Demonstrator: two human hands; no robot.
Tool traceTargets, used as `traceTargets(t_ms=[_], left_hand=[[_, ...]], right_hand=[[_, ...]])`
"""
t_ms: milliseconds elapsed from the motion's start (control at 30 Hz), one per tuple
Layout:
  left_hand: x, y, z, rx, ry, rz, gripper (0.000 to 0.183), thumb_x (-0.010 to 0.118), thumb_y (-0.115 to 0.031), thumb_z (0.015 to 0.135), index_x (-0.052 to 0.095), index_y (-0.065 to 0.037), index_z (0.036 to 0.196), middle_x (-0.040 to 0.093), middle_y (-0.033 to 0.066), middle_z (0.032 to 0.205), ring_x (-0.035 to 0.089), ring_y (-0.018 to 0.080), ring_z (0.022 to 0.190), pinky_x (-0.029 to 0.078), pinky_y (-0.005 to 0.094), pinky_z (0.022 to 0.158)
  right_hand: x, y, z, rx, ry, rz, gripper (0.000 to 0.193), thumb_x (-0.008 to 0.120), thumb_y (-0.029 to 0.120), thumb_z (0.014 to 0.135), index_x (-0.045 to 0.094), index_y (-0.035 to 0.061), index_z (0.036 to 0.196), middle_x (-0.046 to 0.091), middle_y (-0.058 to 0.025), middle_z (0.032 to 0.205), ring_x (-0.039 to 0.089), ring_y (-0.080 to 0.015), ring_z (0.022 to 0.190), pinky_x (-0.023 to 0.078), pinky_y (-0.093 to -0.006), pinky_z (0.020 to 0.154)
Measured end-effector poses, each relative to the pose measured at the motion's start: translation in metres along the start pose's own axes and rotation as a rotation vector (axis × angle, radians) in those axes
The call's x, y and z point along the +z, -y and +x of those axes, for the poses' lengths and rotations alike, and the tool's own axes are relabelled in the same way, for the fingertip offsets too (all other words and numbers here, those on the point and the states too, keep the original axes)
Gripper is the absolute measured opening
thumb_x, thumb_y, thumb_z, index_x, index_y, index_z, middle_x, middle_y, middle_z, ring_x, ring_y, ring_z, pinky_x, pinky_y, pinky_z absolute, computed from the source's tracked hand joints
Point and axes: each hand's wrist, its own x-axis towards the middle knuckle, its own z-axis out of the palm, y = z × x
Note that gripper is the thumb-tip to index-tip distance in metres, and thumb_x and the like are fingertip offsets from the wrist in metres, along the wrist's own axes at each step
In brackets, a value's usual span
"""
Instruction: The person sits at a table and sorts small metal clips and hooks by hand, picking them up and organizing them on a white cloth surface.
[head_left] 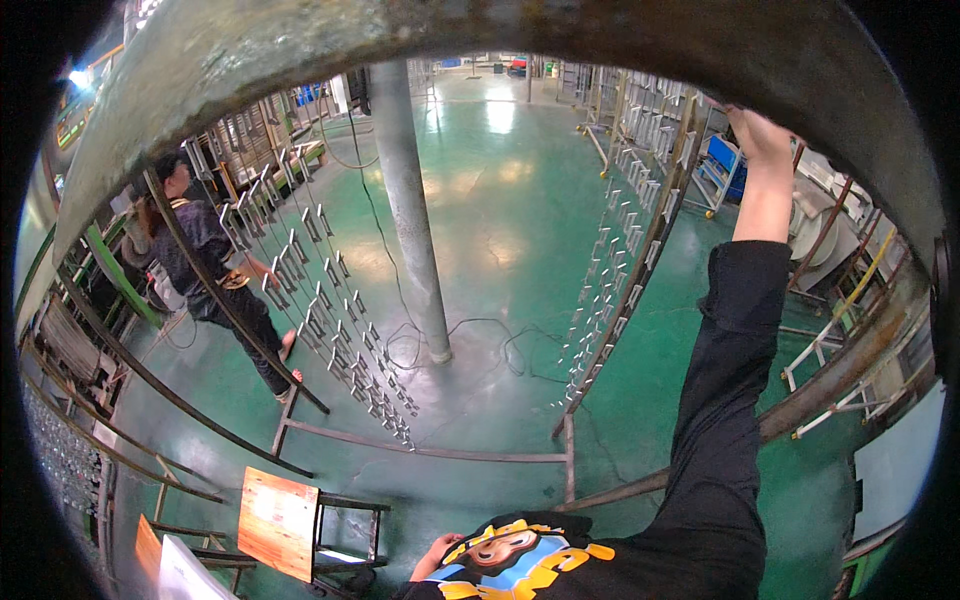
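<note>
My right hand is raised at the end of an outstretched arm in a black sleeve. It meets the underside of a large dark metal bar that curves across the top of the view, and the bar hides most of its fingers. Low in front of my body, my left hand is only partly visible beside my printed black shirt; its fingers are too small and covered to make out. Small U-shaped metal pieces hang in rows from thin lines inside a metal rack, one group at left and another at right, close to my raised arm.
A grey pillar stands beyond the rack, with black cables on the green floor around it. At left, a person in dark clothes is near machinery. A wooden-topped stool is at lower left. The rack's lower crossbar spans the front.
</note>
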Motion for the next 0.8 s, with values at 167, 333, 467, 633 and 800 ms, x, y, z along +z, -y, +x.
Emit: traceTargets(t_ms=[167,333,467,633,800], left_hand=[[-0.015,0.071,0.023,-0.058,-0.095,-0.480,0.018,0.058,-0.020,0.080,0.059,-0.003,0.085,0.060,0.0012,0.074,0.054,0.0094,0.065,0.046,0.0241,0.062],[0.006,0.005,-0.015,-0.076,-0.173,-0.341,0.011,0.057,-0.014,0.078,0.059,-0.005,0.073,0.058,0.0006,0.067,0.053,0.0093,0.059,0.044,0.0244,0.056],[0.010,0.006,-0.012,0.020,-0.148,-0.339,0.011,0.056,-0.013,0.078,0.059,-0.004,0.074,0.059,0.0020,0.068,0.053,0.0098,0.058,0.044,0.0242,0.056],[0.011,0.000,-0.020,-0.033,-0.153,-0.339,0.011,0.056,-0.014,0.079,0.059,-0.003,0.075,0.059,0.0024,0.068,0.053,0.0100,0.059,0.044,0.0237,0.056],[0.000,0.028,-0.020,-0.004,-0.162,-0.339,0.014,0.058,-0.016,0.079,0.059,-0.003,0.078,0.059,0.0023,0.070,0.053,0.0097,0.060,0.044,0.0230,0.057]], right_hand=[[0.052,0.036,0.015,0.160,-0.358,-0.411,0.012,0.046,0.009,0.086,0.052,0.0005,0.083,0.046,-0.0024,0.065,0.044,-0.0114,0.062,0.042,-0.0281,0.066],[0.000,0.054,0.018,0.479,0.116,-0.385,0.020,0.039,0.016,0.090,0.051,-0.0001,0.086,0.045,-0.0025,0.072,0.042,-0.0080,0.071,0.035,-0.0227,0.067],[-0.024,0.048,0.015,0.460,0.160,-0.110,0.023,0.036,0.017,0.092,0.050,0.0001,0.086,0.041,-0.0009,0.069,0.043,-0.0089,0.069,0.035,-0.0207,0.070],[-0.013,0.046,0.012,0.476,-0.136,-0.619,0.025,0.038,0.016,0.091,0.055,-0.0020,0.090,0.054,-0.0056,0.077,0.048,-0.0112,0.067,0.041,-0.0240,0.072],[0.046,0.059,0.014,0.323,-0.197,-0.722,0.026,0.042,0.019,0.090,0.058,0.0003,0.084,0.057,-0.0024,0.073,0.048,-0.0085,0.062,0.042,-0.0240,0.069]])
